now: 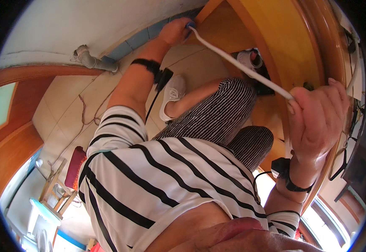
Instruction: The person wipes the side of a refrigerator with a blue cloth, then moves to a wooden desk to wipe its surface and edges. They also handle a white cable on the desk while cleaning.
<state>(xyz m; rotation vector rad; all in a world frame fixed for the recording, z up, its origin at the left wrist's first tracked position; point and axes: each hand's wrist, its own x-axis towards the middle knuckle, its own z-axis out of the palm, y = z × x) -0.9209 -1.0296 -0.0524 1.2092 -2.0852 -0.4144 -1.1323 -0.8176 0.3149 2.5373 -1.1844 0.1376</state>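
Note:
My left hand (pixel 175 31), at the top, is closed round a small blue object (pixel 189 25), mostly hidden by the fingers, where a white cord or thin tube (pixel 241 66) meets it. The cord runs taut and slanting to my right hand (pixel 318 116), which grips it between thumb and fingers beside the curved wooden furniture edge. I cannot tell whether the cord at the far right is the same one. Both wrists bear black straps with small devices and black leads.
Wooden furniture (pixel 284 37) curves along the right, with a white cup-like container (pixel 249 60) beneath. A grey pipe (pixel 91 60) comes out of the wall at left. A thin cord (pixel 82 118) lies on the tiled floor. A wooden stool (pixel 53 182) stands at lower left.

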